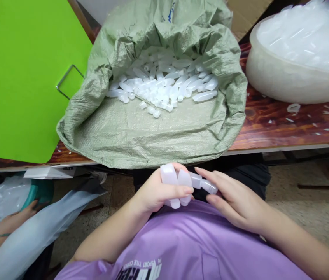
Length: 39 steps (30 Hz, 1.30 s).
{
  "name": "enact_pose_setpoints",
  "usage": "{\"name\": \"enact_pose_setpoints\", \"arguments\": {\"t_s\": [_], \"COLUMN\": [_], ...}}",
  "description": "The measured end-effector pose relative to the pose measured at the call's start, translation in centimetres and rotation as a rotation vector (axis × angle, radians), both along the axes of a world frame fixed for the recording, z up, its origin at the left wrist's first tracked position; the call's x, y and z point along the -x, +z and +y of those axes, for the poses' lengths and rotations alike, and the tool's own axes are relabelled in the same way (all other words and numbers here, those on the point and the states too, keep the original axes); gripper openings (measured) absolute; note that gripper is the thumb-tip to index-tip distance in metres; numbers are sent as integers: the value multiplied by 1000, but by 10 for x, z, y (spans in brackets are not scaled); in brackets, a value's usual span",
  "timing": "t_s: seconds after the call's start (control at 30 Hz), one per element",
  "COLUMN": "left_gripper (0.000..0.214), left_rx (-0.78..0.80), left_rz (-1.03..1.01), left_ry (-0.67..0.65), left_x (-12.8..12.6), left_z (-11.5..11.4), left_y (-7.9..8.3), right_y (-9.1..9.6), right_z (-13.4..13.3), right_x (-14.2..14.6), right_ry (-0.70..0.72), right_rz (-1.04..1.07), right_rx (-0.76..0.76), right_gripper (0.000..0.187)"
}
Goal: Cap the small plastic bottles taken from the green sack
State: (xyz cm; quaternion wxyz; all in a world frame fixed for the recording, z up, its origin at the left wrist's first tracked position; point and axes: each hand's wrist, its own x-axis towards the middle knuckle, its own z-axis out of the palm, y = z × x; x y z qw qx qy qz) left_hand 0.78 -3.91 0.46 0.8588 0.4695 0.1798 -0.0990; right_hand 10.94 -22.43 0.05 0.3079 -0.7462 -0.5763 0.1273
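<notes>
My left hand [160, 188] is closed around several milky-white plastic pieces [169, 175], held in front of my body. A short row of clearer plastic pieces [196, 181] sticks out to the right from that bunch. My right hand [238, 198] has its thumb and fingers around the outer clear plastic piece [209, 186]; how firmly it grips is hard to see. Just beyond my hands, a green woven sack [149, 136] lies with its mouth towards me. Inside it is a heap of similar white plastic pieces [164, 87].
A translucent tub [284, 81] heaped with white pieces stands at the right on the reddish wooden table [269, 128], among scattered scraps. A bright green board [27, 77] with a metal handle is at left. Lower left, another person's hand [21, 217] holds a teal-rimmed container [33, 190].
</notes>
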Motion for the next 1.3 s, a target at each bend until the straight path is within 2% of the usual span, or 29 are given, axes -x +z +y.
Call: {"name": "enact_pose_setpoints", "arguments": {"t_s": [0.1, 0.23, 0.37, 0.57, 0.7, 0.77, 0.83, 0.9, 0.93, 1.0, 1.1, 1.17, 1.23, 1.3], "left_gripper": [37, 37, 37, 34, 33, 31, 29, 29, 29, 28, 28, 28, 27, 27], "left_rx": [-42, -41, -29, -23, -106, -148, -183, -217, -235, -264, -279, -301, -334, -345], "left_rz": [0, -5, -4, 10, -53, -95, -124, -140, -146, -161, -186, -204, -230, -251], "left_ry": [-45, -58, -41, -53, -48, -15, 14, 17, 15, 26, 44, 47, 59, 84], "left_x": [0, -2, -3, -5, -3, -3, -3, -3, -3, -3, -1, 0, 1, 0], "left_z": [4, 6, 2, -1, -3, -3, -3, -3, -3, -4, -6, -7, -8, -7], "left_y": [-1, 0, 0, -1, -2, -2, 0, 1, 1, 1, 0, -1, -2, -2], "right_y": [-3, -6, -9, -5, -9, -14, -18, -19, -19, -17, -14, -13, -13, -14], "right_z": [0, -4, -14, -9, -3, -4, -5, -5, -4, -3, 1, 4, 7, 10], "right_x": [-1, -6, -10, -13, -12, -9, -7, -6, -5, -5, -6, -7, -7, -8], "right_ry": [-28, 8, 5, -33, -106, -181, -221, -200, -187, -208, -257, -244, -249, -261], "right_rz": [-60, -88, -146, -62, 57, -21, -105, -15, 69, 150, 49, 134, 269, 216], "right_rx": [-4, -66, -194, -152, -57, -160, -244, -171, -113, -91, -201, -111, -16, -62], "right_gripper": [51, 52, 31, 19, 32, 25, 34, 19, 17, 20, 28, 21, 30, 27]}}
